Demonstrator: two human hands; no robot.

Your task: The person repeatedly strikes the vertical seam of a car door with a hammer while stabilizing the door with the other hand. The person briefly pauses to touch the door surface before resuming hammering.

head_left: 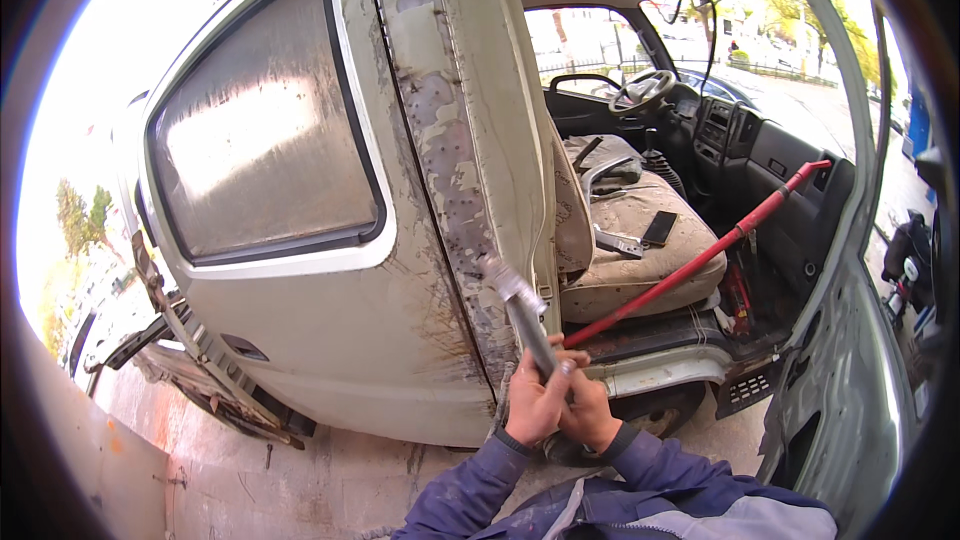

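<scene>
Left hand (535,405) and right hand (592,420) both wrapped around the lower end of a grey-handled tool (527,318), grip close together. Tool sits just ahead of the fists. Long axis runs from the hands forward and a little left; bright metal head at the far end, pointing away from the body. Head is blurred, so exact type: can't tell.

Beyond it, in line of sight, is the scraped, rust-stained pillar (436,130). Can't tell if head touches it.

My take on doing it well: firm two-hand grip, fingers well behind the head, wrists in line with the handle, feet planted. Look where the head lands; bare knuckles need room from the body edge.

Watch the red bar (690,277): starts just past the fingers, slants forward-right across the doorway. Contact with the hand unclear.

Farther ahead-right: stained seat (640,285), dark phone (659,228) on it, then steering wheel (645,90).
</scene>
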